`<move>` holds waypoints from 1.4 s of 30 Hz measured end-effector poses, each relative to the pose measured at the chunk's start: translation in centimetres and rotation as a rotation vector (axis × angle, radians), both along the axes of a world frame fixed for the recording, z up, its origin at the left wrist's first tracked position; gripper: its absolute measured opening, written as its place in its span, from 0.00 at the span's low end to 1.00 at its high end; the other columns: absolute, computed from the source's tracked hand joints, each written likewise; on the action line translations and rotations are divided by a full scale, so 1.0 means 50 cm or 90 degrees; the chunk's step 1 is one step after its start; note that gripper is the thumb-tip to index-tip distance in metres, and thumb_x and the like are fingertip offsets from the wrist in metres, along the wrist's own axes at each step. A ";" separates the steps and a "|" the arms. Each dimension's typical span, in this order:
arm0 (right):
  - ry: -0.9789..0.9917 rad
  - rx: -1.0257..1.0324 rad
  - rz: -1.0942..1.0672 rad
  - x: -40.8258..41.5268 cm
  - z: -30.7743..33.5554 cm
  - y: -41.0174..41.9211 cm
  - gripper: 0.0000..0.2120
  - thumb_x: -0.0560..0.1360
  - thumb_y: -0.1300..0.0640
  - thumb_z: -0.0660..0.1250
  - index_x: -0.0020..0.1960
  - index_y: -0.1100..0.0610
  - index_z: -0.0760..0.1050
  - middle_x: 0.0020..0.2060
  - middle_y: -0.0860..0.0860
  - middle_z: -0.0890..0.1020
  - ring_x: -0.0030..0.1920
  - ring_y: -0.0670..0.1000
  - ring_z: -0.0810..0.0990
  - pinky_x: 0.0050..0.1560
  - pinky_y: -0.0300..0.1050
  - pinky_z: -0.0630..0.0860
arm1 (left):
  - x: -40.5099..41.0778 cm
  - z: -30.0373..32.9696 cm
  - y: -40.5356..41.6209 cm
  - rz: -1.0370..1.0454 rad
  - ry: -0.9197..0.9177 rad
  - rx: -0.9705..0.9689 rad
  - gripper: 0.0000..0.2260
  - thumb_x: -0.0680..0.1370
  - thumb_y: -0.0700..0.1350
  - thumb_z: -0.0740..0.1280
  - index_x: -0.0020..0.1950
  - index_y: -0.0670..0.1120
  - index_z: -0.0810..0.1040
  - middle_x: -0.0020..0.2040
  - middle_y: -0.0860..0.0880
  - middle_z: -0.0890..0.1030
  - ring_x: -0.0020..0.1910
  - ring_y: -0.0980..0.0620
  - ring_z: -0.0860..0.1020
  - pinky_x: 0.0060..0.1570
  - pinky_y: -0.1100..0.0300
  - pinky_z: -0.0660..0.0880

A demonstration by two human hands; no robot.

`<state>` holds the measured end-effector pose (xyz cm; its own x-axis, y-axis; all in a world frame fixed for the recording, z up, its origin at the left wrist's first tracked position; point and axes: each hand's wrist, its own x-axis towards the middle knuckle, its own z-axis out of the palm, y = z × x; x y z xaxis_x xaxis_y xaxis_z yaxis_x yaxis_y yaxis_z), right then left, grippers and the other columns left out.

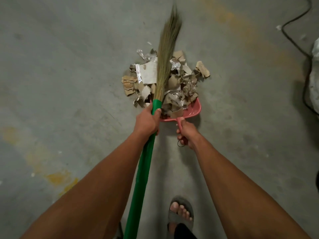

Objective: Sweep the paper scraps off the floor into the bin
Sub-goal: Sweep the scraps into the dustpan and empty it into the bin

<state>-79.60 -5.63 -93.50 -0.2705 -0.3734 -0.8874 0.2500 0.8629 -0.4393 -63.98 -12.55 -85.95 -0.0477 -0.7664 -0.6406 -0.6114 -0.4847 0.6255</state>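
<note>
A heap of paper scraps (165, 80), torn brown card and crumpled shiny bits, lies on the concrete floor (69, 66) just ahead of both hands, its near edge spilling onto the pink dustpan (193, 112). The right hand (187, 133) curls round the dustpan's handle, the pan's mouth pointing away from the person into the heap. Just to its left, the left hand (147, 120) grips the green handle of the broom (165, 54) near the top of its sleeve, and the straw bristles reach forward over the middle of the pile. The two hands sit close together, not touching. Below the right forearm a foot in a grey sandal (181, 214) stands on the floor. Far right of the hands, a black cable (291, 40) trails beside a pale sack (315, 80).
</note>
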 end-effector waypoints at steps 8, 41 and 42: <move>0.043 -0.040 -0.013 0.011 0.027 0.041 0.21 0.86 0.40 0.54 0.56 0.56 0.76 0.41 0.52 0.77 0.28 0.46 0.69 0.27 0.38 0.64 | 0.046 0.064 0.085 0.080 0.105 -0.041 0.25 0.87 0.54 0.62 0.85 0.55 0.64 0.42 0.43 0.81 0.29 0.51 0.80 0.27 0.58 0.79; 0.054 -0.161 -0.294 -0.022 0.359 0.423 0.19 0.86 0.41 0.57 0.52 0.54 0.78 0.31 0.48 0.76 0.25 0.47 0.67 0.23 0.38 0.61 | 0.031 0.329 0.211 0.030 0.160 -0.027 0.23 0.87 0.54 0.62 0.82 0.54 0.68 0.43 0.42 0.79 0.30 0.48 0.79 0.30 0.54 0.79; 0.062 -0.161 -0.312 -0.039 0.375 0.438 0.19 0.86 0.41 0.57 0.52 0.54 0.78 0.31 0.48 0.76 0.25 0.47 0.67 0.23 0.38 0.62 | 0.010 0.339 0.223 0.012 0.165 -0.020 0.23 0.87 0.54 0.62 0.82 0.53 0.68 0.43 0.42 0.79 0.30 0.48 0.79 0.30 0.55 0.79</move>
<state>-81.55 16.25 -74.78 -0.5421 -0.3815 -0.7487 0.5435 0.5203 -0.6587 -63.47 -1.41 -69.01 -0.1924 -0.7879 -0.5850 -0.4195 -0.4729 0.7748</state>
